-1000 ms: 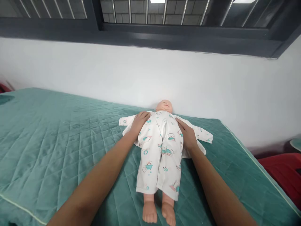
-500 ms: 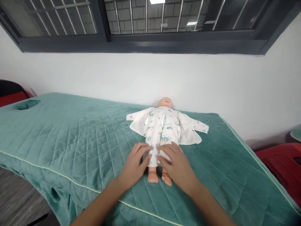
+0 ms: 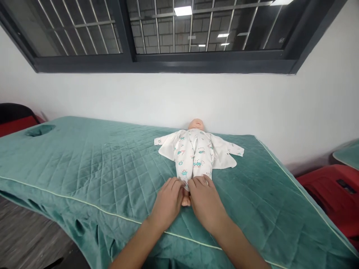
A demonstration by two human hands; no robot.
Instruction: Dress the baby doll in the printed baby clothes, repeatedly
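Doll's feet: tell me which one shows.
The foot on the picture's left, bare in the gap between the left hand and the right hand; the other is out of sight, apparently under the right hand.

A doll lies on its back on a padded table, towards the table's far right part. Its head is against the wall behind and its feet point at the near edge. A window sits above, high in that wall.

The left hand and the right hand rest side by side over the doll's lower legs, with one foot between them.

A hole is sunk in the table's far left end, and a seat stands beyond it. Another seat stands right of the table. The floor lies below the near left edge.
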